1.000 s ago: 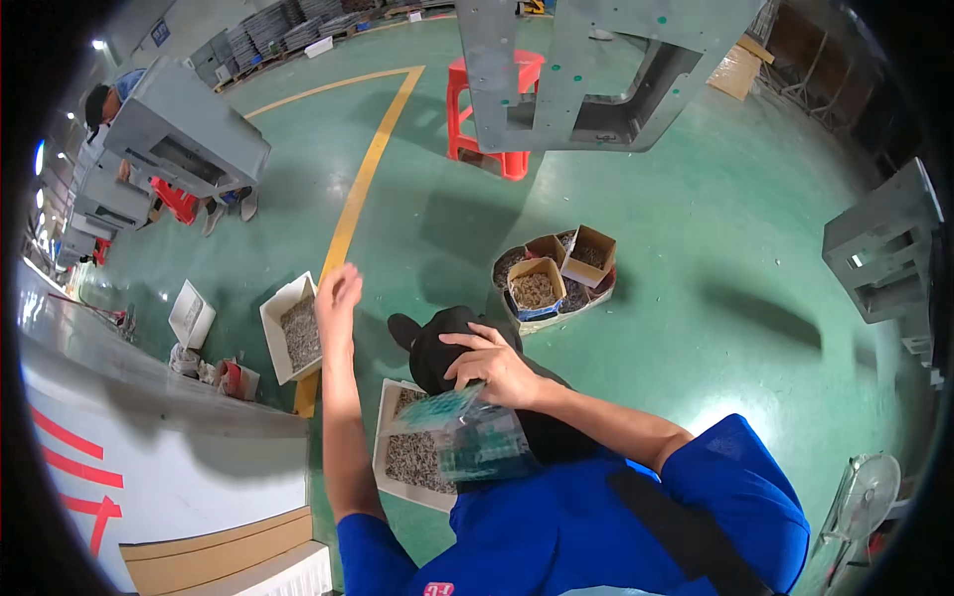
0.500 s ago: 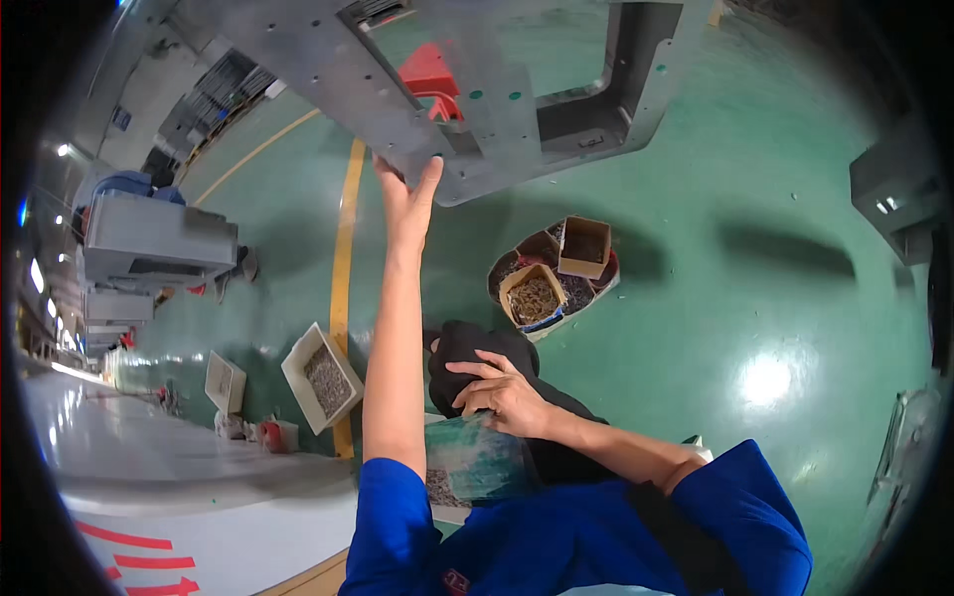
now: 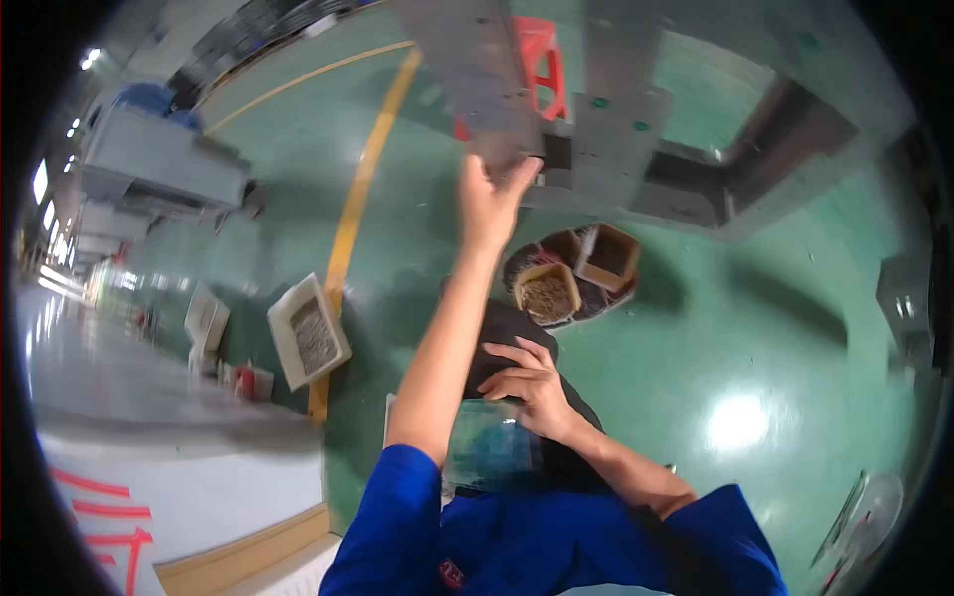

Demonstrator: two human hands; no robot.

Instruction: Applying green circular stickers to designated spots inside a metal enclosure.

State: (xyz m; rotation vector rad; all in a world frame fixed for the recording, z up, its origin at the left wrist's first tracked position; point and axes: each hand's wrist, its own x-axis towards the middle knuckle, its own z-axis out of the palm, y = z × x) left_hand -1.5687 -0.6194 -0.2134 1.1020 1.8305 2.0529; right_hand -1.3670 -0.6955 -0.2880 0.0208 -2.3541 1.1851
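My left hand reaches forward and grips the lower near corner of a large grey sheet-metal frame. The frame has rectangular openings, rows of small holes and a few green dots, and runs out of view at the top. My right hand lies over my dark-trousered leg, its bent fingers apart and apparently holding nothing. Its thumb is hard to make out. Just below that hand, on my lap, is a see-through greenish plastic sheet or bag.
On the green floor stands a tub with open cardboard boxes of small parts. To the left is a white bin of small metal parts by a yellow line. A red stool stands behind the frame; grey cabinets are far left.
The grey frame and my left hand have shifted right in the picture, and the frame has turned. My view has moved too. My right hand stays on my leg, its fingers a little straighter.
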